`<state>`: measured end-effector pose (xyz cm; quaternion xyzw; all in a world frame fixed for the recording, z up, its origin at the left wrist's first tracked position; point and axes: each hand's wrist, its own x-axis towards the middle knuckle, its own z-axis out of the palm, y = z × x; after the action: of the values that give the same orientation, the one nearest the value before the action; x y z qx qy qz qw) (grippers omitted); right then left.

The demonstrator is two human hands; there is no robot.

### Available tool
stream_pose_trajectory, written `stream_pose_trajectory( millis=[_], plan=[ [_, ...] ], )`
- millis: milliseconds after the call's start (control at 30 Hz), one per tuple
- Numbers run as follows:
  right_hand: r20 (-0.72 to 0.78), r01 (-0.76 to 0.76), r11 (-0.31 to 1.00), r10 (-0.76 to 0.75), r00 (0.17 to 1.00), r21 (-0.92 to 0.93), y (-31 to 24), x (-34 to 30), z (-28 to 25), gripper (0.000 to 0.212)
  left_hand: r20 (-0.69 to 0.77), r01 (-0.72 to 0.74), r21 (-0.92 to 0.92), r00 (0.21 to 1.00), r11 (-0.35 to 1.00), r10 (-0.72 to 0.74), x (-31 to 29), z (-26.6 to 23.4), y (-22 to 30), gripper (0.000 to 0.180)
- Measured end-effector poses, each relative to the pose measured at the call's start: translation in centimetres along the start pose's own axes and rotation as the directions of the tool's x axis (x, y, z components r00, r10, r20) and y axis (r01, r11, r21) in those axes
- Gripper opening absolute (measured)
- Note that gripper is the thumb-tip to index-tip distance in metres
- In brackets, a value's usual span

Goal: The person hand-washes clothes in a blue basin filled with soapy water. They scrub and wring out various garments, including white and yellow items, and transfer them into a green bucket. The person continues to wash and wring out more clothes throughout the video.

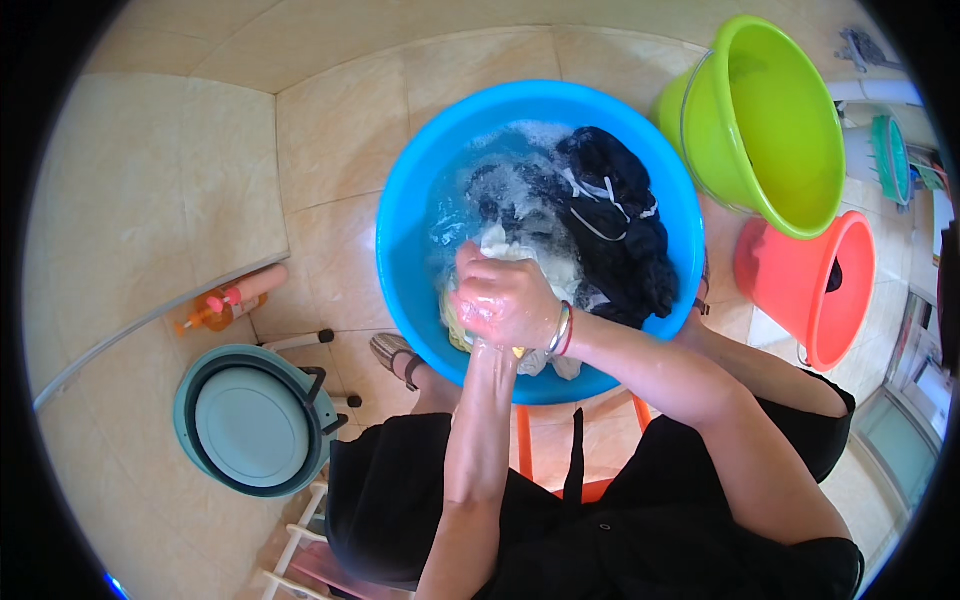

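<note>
Over the near side of a round blue basin (392, 250), my two wet hands are pressed together. My right hand (522, 298) has its fingers closed and lies across my left hand (474, 312), which it partly covers. A bit of white cloth (495, 238) sticks out just beyond them, gripped between the two. More pale cloth (562, 268) lies in the water beside and under my hands. Soapy water (525, 150) fills the far left of the basin. A dark garment with white cords (625, 235) is heaped against the right side, partly out of the water.
To the right stand a lime-green bucket (700, 150) and a coral-red bucket (790, 290). A grey-green folding basin (250, 425) sits at the left, near pump bottles (235, 298) by the wall. Orange stool legs (525, 440) show below the basin, between my knees.
</note>
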<state>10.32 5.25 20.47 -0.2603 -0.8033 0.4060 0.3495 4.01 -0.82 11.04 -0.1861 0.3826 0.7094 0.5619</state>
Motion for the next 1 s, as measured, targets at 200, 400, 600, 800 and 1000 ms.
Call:
stream_pose_trajectory(
  millis=[200, 400, 600, 800, 1000],
  plan=[
    [0.081, -0.289, 0.949, 0.3, 0.951, -0.123, 8.0, -0.2, 2.2, 0.014, -0.365, -0.029, 0.106, 0.929, 0.994, 0.066, -1.3, 2.1, 0.8, 0.029],
    [0.09, -0.356, 0.829, 0.432, 0.897, -0.431, 16.0, 2.2, 1.6, 0.032, -0.142, -0.282, 0.151, 0.942, 0.947, 0.303, 2.2, -0.5, 3.8, 0.045],
    [0.391, 0.032, 0.897, 0.16, 0.906, -0.441, 17.6, -0.3, 3.6, 0.056, -0.087, -0.281, 0.625, 0.902, 0.728, 0.423, 5.5, -3.1, 2.9, 0.062],
    [0.428, -0.282, 0.767, 0.577, 0.696, -0.576, 18.6, 1.7, 5.9, 0.035, -0.261, 0.011, 0.761, 0.921, 0.649, 0.29, 10.0, -7.0, 2.3, 0.048],
    [0.24, -0.134, 0.988, 0.148, 0.96, -0.071, 15.2, 0.4, 5.6, 0.022, 0.156, 0.072, 0.07, 0.984, 0.995, -0.082, 7.8, -4.3, 4.1, 0.055]
  ],
)
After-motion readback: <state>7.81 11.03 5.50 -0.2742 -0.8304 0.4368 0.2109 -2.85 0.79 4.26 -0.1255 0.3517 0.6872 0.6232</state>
